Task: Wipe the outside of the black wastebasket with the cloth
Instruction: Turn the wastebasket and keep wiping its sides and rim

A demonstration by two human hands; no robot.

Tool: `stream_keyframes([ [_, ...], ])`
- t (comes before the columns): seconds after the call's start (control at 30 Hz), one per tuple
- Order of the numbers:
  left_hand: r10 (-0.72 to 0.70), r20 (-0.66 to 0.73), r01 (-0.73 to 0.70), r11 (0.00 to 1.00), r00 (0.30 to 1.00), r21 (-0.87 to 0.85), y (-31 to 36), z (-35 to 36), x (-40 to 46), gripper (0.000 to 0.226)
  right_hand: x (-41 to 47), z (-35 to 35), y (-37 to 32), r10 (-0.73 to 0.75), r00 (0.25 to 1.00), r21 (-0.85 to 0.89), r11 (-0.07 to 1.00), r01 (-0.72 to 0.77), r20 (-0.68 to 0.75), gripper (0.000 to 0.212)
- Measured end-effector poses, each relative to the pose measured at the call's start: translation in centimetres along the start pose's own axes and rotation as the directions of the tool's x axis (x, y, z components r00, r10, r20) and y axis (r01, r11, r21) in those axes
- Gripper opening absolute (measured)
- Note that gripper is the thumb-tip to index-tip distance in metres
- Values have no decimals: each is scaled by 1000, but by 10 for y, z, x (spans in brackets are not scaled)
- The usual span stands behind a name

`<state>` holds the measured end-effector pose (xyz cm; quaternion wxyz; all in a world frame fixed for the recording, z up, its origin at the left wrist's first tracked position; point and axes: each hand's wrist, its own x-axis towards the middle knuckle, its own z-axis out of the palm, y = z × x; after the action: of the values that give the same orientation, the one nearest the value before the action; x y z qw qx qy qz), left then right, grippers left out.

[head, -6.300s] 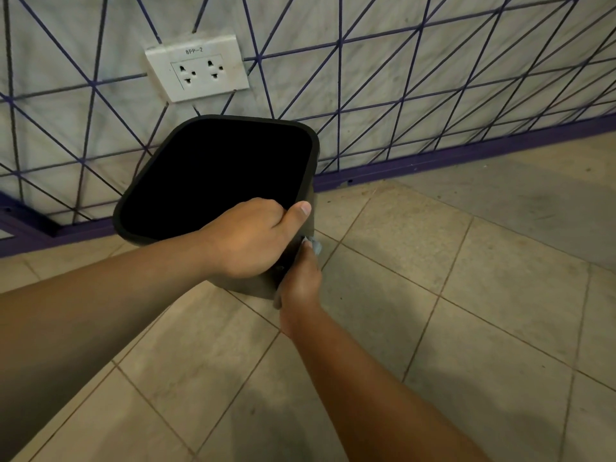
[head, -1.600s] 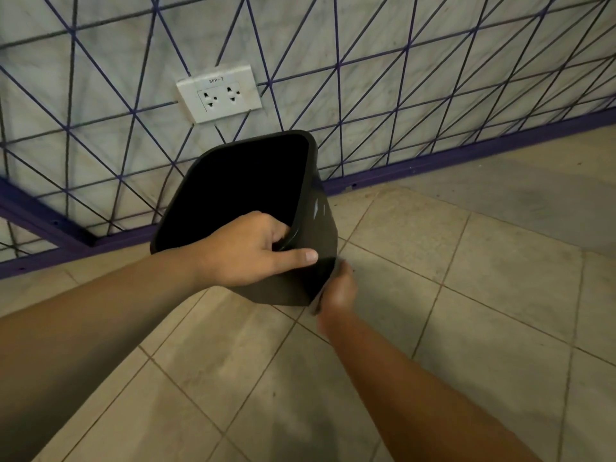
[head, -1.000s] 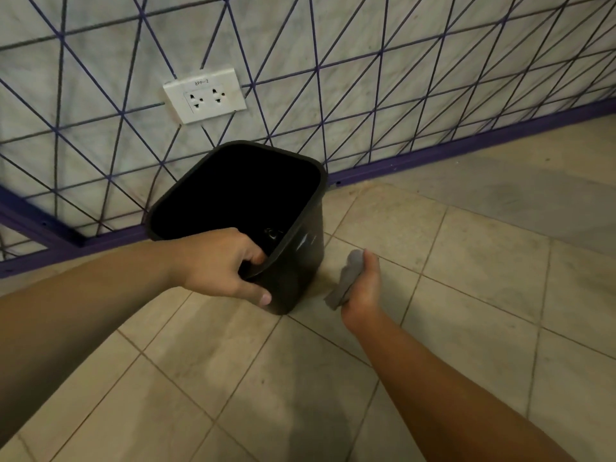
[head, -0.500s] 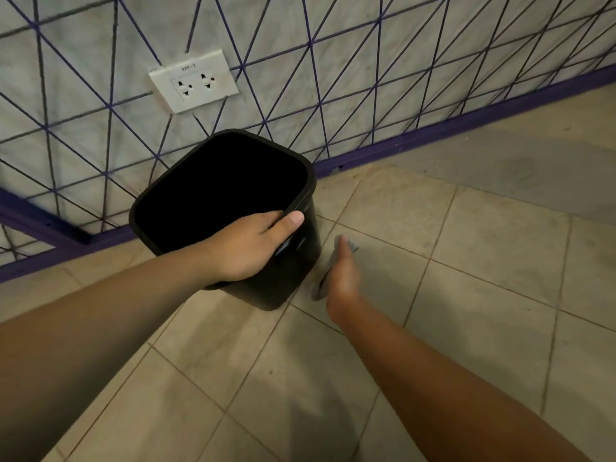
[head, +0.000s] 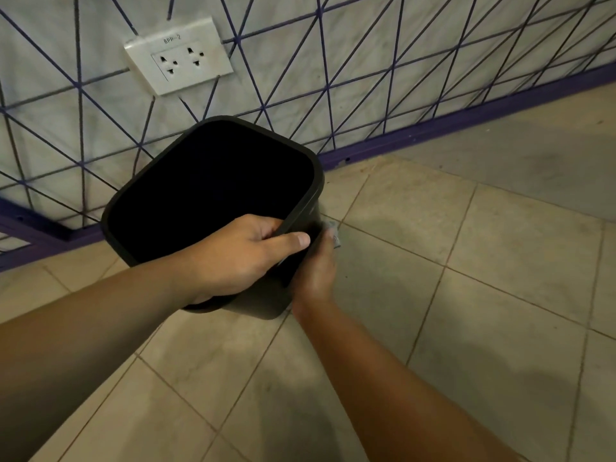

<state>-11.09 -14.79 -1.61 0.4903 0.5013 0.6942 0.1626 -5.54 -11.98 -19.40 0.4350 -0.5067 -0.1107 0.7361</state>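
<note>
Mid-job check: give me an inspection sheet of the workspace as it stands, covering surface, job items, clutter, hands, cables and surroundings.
Surface: beige tiled floor with dark grout lines; faint smudges.
Job's things: black wastebasket tilted, mouth toward the camera, inside too dark to read; grey cloth mostly hidden, only a corner shows against the bin's right side.
Clutter: nothing seen.
Hands: left hand grips the near rim, fingers inside, thumb along the outside; right hand presses the cloth to the outer right wall.
Cables: nothing seen.
Surroundings: white double wall socket above the bin; pale wall crossed with purple lines; purple baseboard.
</note>
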Motion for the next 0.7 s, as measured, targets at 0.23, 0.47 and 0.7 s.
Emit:
stream_keyframes([
  [0.23,26,31,-26,999,999,28,-5,-2,2,49,6,2,-9,5,1000,-9,1000,-6,-21,104],
  [0.47,48,46,-51,996,998,73,-8,-4,2,55,2,-4,-16,27,1000,-25,999,-27,4,93],
  [0.7,61,55,-65,994,997,86,-5,-5,0,66,1,-11,-14,4,999,-70,998,-2,42,72],
])
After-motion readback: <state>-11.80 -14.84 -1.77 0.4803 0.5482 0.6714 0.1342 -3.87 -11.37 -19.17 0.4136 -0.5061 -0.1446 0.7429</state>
